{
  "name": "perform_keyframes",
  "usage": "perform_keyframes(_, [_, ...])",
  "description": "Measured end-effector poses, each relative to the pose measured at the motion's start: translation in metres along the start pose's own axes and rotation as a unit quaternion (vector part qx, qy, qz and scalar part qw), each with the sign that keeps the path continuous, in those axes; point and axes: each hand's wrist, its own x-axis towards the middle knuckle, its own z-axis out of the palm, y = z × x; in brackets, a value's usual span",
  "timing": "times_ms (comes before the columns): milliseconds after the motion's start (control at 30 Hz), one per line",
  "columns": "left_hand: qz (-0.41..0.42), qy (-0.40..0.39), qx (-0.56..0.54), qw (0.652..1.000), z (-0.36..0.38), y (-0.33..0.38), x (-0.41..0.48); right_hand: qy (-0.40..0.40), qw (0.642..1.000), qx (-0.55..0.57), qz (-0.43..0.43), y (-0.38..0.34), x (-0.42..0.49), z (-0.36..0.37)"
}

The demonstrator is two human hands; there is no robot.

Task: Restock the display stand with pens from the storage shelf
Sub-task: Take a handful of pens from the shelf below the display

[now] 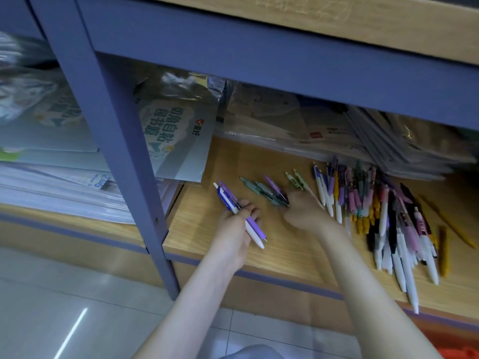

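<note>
1. Our left hand (233,229) holds two pens (241,213), one purple and one white with a blue clip. The fingers are curled round their middle, and both ends stick out of the hand.
2. Our right hand (303,211) is blurred. It is at the near ends of the loose pens (264,190), a small group of green and purple ones lying on the shelf (259,161). We cannot tell if the fingers pinch one or only touch them.
3. The two held pens are left of this group, apart from it and above the board.
4. Just behind the right hand, two pale green pens (295,180) lie side by side.
5. To the right is the pile (383,216): many pens in white, pink, purple, black and yellow, lying across each other. The long white ones reach to the front edge.
6. The shelf is a wooden board in a purple frame, and the pens lie directly on it.
7. Flat packets (176,141) in clear plastic fill the back. The ones on the right are dark, and their print is hard to read.
8. A post (124,141) separates the next bay, where a blurred stack (51,182) lies.
</note>
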Motion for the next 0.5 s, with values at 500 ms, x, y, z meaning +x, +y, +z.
perform_keyframes(500, [0.026,-0.067,0.008,0.997,0.015,-0.015,-0.004,-0.156,0.928,0.318,-0.119,-0.019,-0.058,-0.003])
